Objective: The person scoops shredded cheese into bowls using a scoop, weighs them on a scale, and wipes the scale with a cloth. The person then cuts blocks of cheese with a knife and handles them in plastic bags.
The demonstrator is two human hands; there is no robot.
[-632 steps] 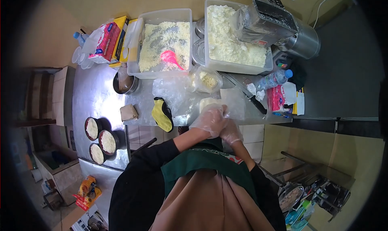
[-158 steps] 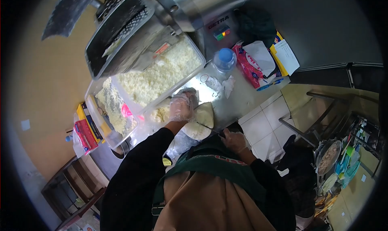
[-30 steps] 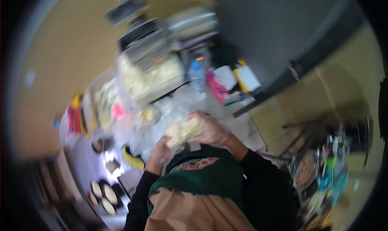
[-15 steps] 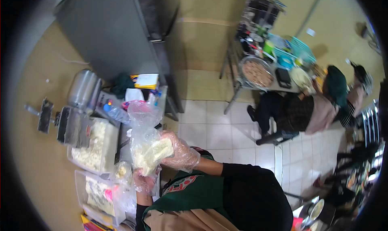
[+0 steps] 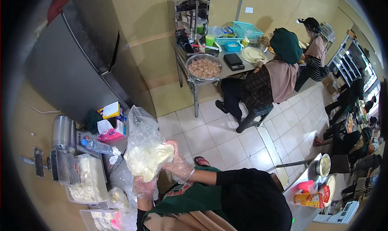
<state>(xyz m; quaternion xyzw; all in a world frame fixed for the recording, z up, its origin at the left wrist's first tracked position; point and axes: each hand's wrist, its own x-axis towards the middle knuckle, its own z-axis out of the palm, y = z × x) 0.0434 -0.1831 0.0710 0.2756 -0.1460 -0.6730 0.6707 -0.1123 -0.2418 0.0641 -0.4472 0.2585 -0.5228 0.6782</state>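
My right hand (image 5: 178, 163), in a clear plastic glove, grips the side of a clear plastic bag (image 5: 143, 124) at a pale, creamy dough-like mass (image 5: 148, 160). My left hand (image 5: 145, 187), also gloved, closes round its lower end. The bag's loose upper part stands up, crumpled, above the mass. Whether the mass lies wholly inside the bag I cannot tell. Below and left is a clear tub (image 5: 87, 180) of white crumbly stuff, beside a knotted-looking plastic bag (image 5: 118, 198) with pale contents.
A metal grinder-like machine (image 5: 64, 166) overhangs the tub. A water bottle (image 5: 96, 145) and tissue pack (image 5: 111, 130) lie behind, near a grey fridge (image 5: 76, 65). Across the floor, a co-worker (image 5: 266, 81) sits at a table with a tray of pinkish pieces (image 5: 205, 67) and a black scale (image 5: 233, 62).
My view has swung, showing more of the right-hand side of the room. The pale mass in my hands now looks broader and faces me more; both hands still hold the bag.
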